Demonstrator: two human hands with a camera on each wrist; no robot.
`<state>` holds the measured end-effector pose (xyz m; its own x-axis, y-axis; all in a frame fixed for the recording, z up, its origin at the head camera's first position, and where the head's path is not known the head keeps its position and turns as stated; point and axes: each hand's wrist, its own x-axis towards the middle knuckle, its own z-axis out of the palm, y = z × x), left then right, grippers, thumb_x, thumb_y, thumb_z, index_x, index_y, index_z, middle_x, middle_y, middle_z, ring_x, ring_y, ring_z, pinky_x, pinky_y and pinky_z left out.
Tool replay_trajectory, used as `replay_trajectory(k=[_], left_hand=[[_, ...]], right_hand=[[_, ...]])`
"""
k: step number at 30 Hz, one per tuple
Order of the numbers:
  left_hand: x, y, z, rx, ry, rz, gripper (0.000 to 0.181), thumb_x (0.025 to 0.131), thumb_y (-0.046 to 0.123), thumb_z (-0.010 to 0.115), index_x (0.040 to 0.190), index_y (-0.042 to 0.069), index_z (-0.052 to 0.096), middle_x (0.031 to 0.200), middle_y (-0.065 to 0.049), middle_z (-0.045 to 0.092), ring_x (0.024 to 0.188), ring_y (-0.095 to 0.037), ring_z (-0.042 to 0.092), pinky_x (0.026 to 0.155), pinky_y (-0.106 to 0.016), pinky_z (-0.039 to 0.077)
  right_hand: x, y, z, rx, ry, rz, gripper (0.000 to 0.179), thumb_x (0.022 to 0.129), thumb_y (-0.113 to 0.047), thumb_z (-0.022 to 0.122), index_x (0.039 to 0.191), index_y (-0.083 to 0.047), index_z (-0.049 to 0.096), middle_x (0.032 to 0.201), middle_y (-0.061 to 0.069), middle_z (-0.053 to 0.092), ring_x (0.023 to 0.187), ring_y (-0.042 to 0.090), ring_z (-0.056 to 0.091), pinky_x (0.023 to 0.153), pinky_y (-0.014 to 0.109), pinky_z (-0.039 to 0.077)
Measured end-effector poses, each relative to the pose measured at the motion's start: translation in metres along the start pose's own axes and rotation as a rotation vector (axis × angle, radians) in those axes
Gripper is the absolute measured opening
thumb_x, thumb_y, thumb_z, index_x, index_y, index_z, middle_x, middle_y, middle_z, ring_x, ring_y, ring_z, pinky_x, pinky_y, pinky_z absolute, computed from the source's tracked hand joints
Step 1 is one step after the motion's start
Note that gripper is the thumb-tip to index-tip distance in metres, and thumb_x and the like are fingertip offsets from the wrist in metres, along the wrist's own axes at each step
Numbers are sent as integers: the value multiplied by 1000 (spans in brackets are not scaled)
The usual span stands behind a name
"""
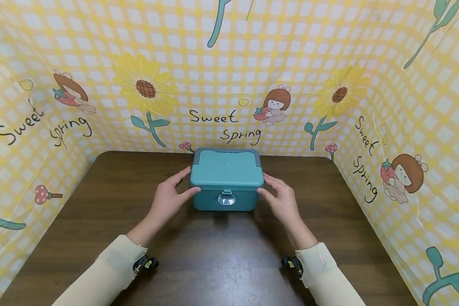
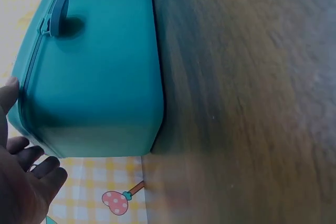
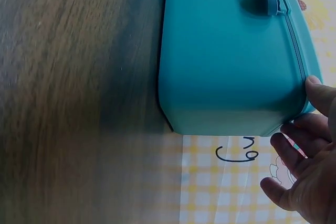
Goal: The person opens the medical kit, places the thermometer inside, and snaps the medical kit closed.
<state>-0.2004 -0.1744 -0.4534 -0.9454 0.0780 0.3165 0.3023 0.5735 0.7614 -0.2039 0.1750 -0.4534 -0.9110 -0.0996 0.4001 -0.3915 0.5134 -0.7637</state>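
Observation:
A teal lidded box [image 1: 226,170] with a grey rear edge stands on the table, its lid down. The clear latch [image 1: 226,199] on its front stands out from the face, as the wrist views show. My left hand [image 1: 169,196] is at the box's left side, thumb at the front corner by the lid seam. Its fingers reach back along the side, loosely bent. Mirroring it, my right hand [image 1: 282,199] has its thumb on the lid's front right corner and its fingers beside the right wall. In the right wrist view, the little finger is off the box.
The dark wooden table [image 1: 222,255] extends in front of the box and to both sides. Behind it and at the sides hangs a yellow checked cloth [image 1: 222,76] with printed flowers and lettering. Each wrist bears a small black device [image 1: 144,264] at its cream sleeve.

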Motion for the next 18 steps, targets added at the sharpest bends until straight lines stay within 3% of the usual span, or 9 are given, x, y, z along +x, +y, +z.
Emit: replay_trajectory(k=[8,18], left_hand=[[1,-3,13,-58,-11,-33,96,84,56,79,159,12,39,160,-8,43,144,-32,47,112,-55,45],[-1,-4,27,-146,-23,-151,101,81,56,82,161,17,35,158,-11,46,144,-33,46,111,-55,46]], right_hand=[[-4,-2,4,-11,30,5,48,92,-23,79,134,-3,67,139,5,66,133,25,57,113,49,46],[-9,-7,8,-5,101,71,45,92,-24,79,132,-6,69,134,8,69,132,25,59,112,48,47]])
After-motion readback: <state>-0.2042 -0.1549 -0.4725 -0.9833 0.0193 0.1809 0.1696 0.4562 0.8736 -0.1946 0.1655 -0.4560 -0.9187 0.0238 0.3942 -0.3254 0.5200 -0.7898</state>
